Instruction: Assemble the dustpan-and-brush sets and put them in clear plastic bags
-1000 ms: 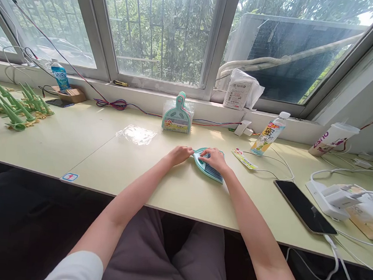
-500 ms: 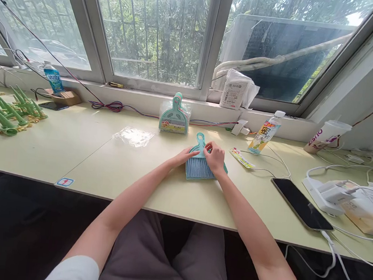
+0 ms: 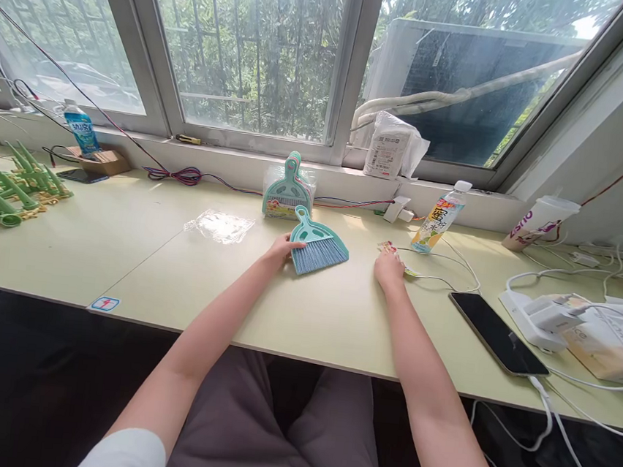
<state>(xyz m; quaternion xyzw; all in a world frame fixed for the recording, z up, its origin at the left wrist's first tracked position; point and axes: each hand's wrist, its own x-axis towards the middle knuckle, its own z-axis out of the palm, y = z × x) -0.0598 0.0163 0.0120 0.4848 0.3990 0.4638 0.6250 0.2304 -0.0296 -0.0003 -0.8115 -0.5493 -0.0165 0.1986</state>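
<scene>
My left hand grips the left edge of a mint-green dustpan with a small grey-bristled brush nested in it. The set is tilted, its handle pointing up and left. Over to the right, my right hand is closed on a colourful label card by the table; my fingers hide most of the card. Behind the dustpan, more dustpan-and-brush sets stand in clear wrapping against the sill.
Crumpled clear plastic lies left of the dustpan. At right are a drink bottle, a phone, a cup and white cables with a power strip. Green plastic parts fill the far left.
My left hand has shifted the dustpan and brush leftward and turned them. My right hand has left the dustpan and moved right onto the label card.
</scene>
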